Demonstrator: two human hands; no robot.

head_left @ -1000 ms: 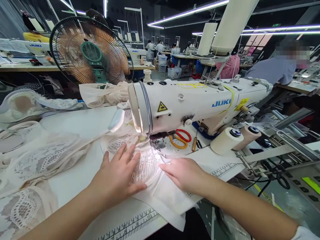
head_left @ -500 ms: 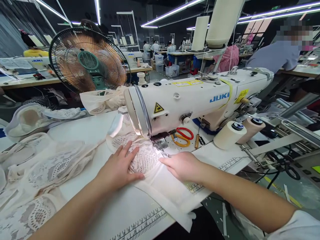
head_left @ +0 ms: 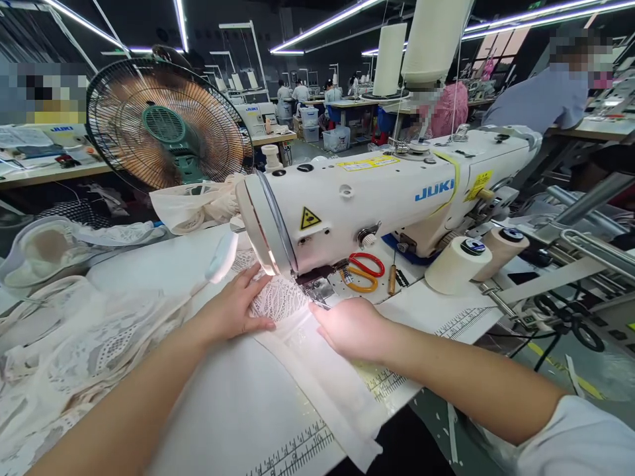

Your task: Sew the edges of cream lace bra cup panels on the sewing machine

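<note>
Both hands have moved closer to the needle since the earlier frames, and less lace shows in front of the machine. We note, near to far: printed ruler strip (head_left: pixel 292 449) along the worktop (head_left: pixel 233 410) front edge. Plain cream fabric band (head_left: pixel 322 390) runs from that edge up toward the presser foot (head_left: pixel 316 289). Left hand (head_left: pixel 233 307) lies open and flat, palm down, fingers spread on the lace piece (head_left: pixel 282 297), just left of the foot. Right hand (head_left: pixel 354 325) is also open, flat on the band, fingertips nearly touching the foot. Neither hand grips anything; both press cloth to the worktop. Lace piece sits under the head of the JUKI sewing machine (head_left: pixel 377 198), w/ more lace heaped far left (head_left: pixel 74 344). Behind the foot: red and yellow scissors (head_left: pixel 364 271), two thread cones (head_left: pixel 459 264) lying on their sides. Farther back, a fan (head_left: pixel 163 125) and other people at benches.

Risk, in our judgement: right fingertips are v. close to the needle area; a slip fwd could catch them. Uneven hand pressure could skew or pucker the lace.
</note>
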